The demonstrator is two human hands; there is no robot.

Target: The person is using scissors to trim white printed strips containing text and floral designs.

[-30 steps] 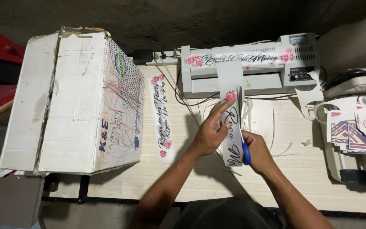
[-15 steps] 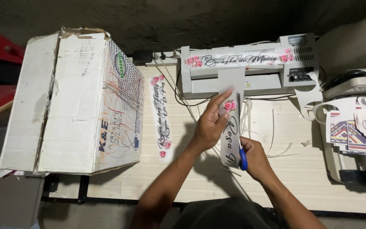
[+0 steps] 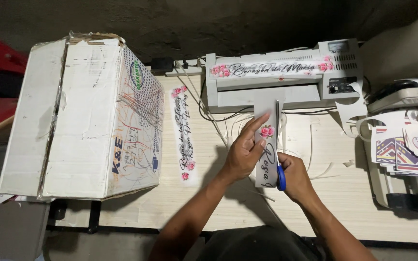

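- 1 left hand [image 3: 242, 155] presses its grip flat on 1 printed strip [image 3: 263, 159] at the worktop [image 3: 344, 193] centre.
- 1 right hand [image 3: 296, 178] has its grip clamped on 1 pair of blue-handled scissors [image 3: 278, 145].
- 2 more strips: 1 lying loose [image 3: 182, 133], 1 on the laminator [image 3: 286, 77].
- 1 cardboard box [image 3: 81, 116].

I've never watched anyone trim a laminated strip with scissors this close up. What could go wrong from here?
The left hand pins the printed strip with its fingers right beside the blades of the blue-handled scissors held by the right hand, so a slip might nick a fingertip. The cut runs close along the strip's edge and could wander into the rose print. The strip's far end lies at the laminator, which might hamper the cut.
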